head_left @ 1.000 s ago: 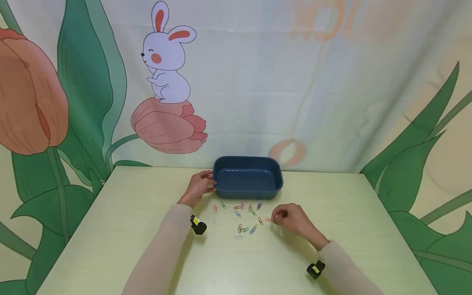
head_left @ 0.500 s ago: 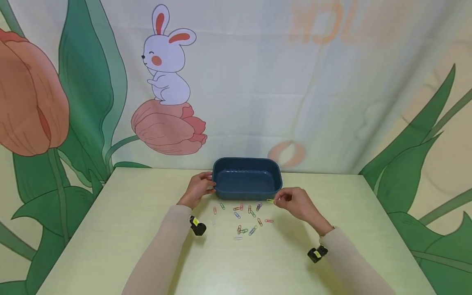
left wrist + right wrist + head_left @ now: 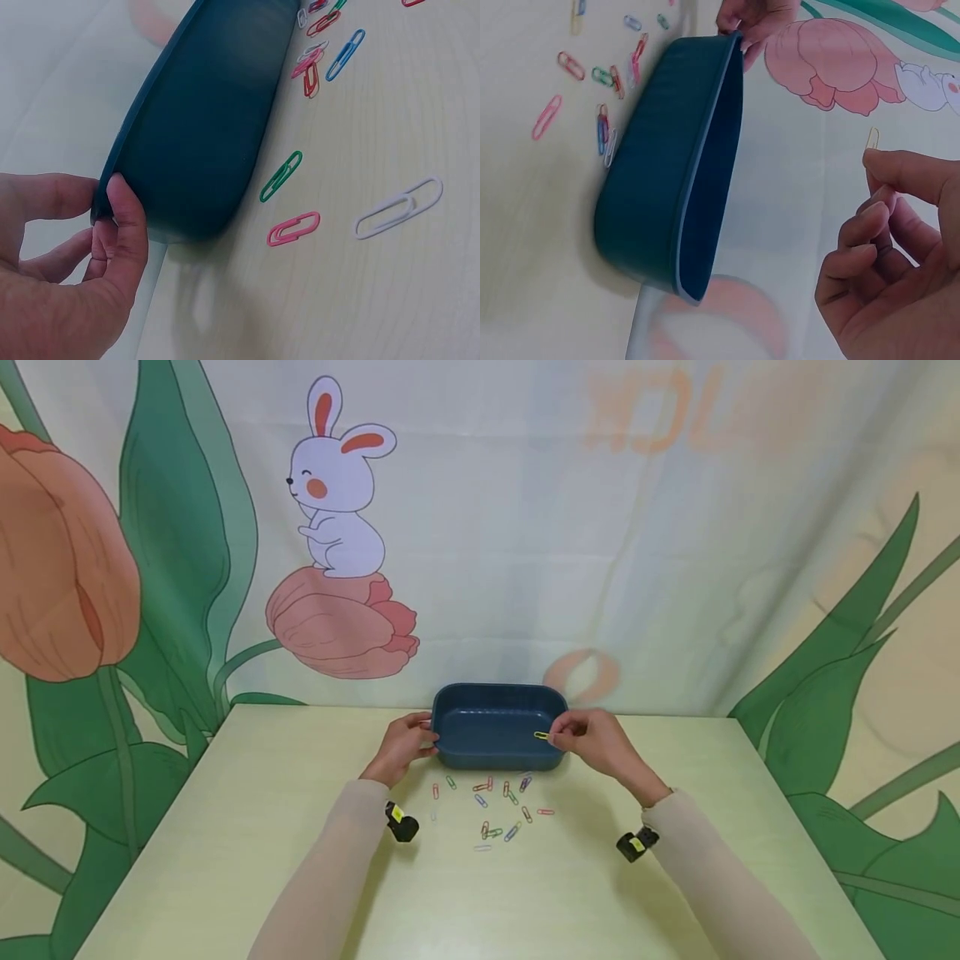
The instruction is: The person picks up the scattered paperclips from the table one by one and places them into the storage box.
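Observation:
My right hand [image 3: 596,742] pinches a yellow paper clip [image 3: 541,736] between thumb and finger over the right end of a dark blue bin [image 3: 498,760]. The right wrist view shows the yellow clip [image 3: 872,139] sticking up from the fingertips, apart from the bin's rim. At the bin's left end, my left hand [image 3: 403,747] grips the rim, with the thumb on one side of the wall and fingers on the other, as the left wrist view shows [image 3: 75,262]. Several coloured paper clips lie on the table in front of the bin, among them a green clip [image 3: 281,177] and a pink clip [image 3: 293,229].
The bin stands at the back of the pale table [image 3: 300,843], close to a hanging cloth [image 3: 480,543] printed with a rabbit and tulips. A white clip [image 3: 398,208] and a blue clip [image 3: 346,55] lie among the scattered ones.
My right hand has risen from the table near the clips and moved forward to above the bin, carrying the yellow paper clip. The left hand keeps its hold on the rim.

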Demonstrator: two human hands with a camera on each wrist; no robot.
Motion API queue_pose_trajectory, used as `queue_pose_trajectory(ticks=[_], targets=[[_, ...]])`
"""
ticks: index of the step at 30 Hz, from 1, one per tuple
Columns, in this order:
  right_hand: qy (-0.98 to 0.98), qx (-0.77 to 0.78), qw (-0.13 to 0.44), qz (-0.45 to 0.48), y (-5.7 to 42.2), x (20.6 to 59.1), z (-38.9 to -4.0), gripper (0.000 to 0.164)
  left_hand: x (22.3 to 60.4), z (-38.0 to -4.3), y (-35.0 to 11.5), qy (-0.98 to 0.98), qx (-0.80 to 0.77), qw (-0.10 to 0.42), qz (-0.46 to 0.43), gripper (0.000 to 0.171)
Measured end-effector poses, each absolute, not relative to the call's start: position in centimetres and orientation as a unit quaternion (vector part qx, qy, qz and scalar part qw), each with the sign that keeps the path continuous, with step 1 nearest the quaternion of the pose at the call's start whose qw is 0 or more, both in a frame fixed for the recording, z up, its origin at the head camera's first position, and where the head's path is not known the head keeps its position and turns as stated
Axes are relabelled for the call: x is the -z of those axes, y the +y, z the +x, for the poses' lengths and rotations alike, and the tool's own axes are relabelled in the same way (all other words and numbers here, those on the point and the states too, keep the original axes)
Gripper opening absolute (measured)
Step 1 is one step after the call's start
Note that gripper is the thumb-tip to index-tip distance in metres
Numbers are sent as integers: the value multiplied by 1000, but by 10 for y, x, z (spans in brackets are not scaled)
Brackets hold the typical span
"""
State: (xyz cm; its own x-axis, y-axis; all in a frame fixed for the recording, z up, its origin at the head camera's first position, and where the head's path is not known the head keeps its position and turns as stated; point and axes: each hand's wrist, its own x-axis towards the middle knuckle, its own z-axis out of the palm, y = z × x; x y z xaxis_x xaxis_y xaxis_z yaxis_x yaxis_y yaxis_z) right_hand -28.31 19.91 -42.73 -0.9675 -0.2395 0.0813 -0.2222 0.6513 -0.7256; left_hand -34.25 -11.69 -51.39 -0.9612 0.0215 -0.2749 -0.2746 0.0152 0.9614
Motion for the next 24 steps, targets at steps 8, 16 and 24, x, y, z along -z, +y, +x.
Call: queue_pose_trajectory(ticks=[8, 16, 24], targets=[[895, 433, 21, -101, 196, 421, -301, 7, 513, -341, -116, 706, -694, 108, -92, 53], [892, 443, 14, -88, 187, 418, -320, 9, 511, -340, -115, 704, -698, 102, -85, 53], [895, 440, 17, -70, 180, 427, -342, 10, 518, -344, -113, 705, -696, 94, -97, 50]])
